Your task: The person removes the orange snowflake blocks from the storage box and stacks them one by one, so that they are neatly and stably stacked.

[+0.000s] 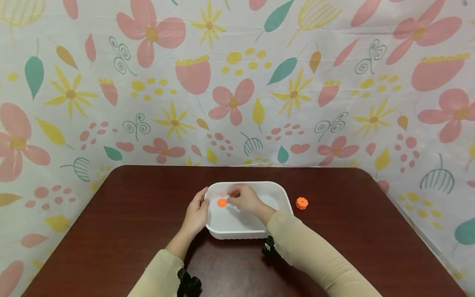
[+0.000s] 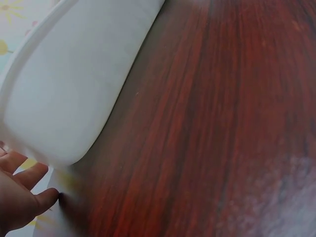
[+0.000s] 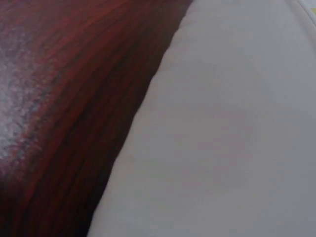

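Observation:
A white plastic basin sits on the table in the head view. My left hand rests against its left side, and in the left wrist view the loosely spread fingers lie at the basin's corner. Inside the basin is my right hand, reaching over the near rim with curled fingers. Those fingertips pinch at the right edge of a small orange flower-shaped disc, close over the basin's floor. The right wrist view shows the basin's outer wall but no hand.
To the right of the basin stands a short stack of orange flower-shaped discs. Dark reddish-brown wood makes up the tabletop. A patterned cloth with flowers and leaves hangs behind and around the table.

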Demonstrator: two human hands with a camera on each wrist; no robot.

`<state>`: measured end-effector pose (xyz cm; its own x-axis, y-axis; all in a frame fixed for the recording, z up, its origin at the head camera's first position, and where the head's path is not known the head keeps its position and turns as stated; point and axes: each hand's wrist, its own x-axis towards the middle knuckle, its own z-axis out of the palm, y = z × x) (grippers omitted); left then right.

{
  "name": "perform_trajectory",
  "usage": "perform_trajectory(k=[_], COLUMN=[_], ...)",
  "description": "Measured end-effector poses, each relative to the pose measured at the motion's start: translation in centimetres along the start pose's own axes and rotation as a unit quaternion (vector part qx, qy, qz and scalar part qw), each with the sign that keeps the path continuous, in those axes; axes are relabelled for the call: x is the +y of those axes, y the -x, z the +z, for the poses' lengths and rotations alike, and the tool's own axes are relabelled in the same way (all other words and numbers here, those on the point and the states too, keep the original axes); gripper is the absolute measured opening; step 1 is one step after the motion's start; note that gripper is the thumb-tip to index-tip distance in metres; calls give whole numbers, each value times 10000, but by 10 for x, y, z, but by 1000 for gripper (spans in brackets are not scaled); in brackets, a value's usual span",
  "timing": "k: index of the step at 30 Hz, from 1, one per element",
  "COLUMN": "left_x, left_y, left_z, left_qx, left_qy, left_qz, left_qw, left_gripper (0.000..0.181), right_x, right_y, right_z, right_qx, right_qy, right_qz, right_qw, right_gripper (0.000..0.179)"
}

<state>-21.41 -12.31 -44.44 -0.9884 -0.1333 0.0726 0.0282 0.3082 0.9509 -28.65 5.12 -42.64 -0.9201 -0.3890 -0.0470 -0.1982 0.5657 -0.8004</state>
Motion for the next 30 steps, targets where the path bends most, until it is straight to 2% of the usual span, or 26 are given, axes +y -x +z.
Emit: perform_trajectory(k=[4,8,16,24,30], left_x=[1,0,-1,1,-2], left_y=[-1,0,0,-1,-1], left_z=[0,-1,0,1,0], left_qx=[36,68,71,94,85], left_qy=[-86,-142,-157,-144,-244], left_qz=[14,-38,10,4,-23], left_qw=[10000,9999,9999,9999,9997], left_gripper=[44,44,44,44,44], right_x=[5,7,6,4,3], right_y=[-2,-2,-2,-1,1], right_z=[4,8,11,11,12], right_qx=[-73,-245,-684,-605,-690], right_qy=[90,413,1192,1399,1598], right_qz=[-27,-372,-991,-1115,-1165], right_qw=[9999,9982,9855,9820,9778], right_gripper=[17,19,34,22,21])
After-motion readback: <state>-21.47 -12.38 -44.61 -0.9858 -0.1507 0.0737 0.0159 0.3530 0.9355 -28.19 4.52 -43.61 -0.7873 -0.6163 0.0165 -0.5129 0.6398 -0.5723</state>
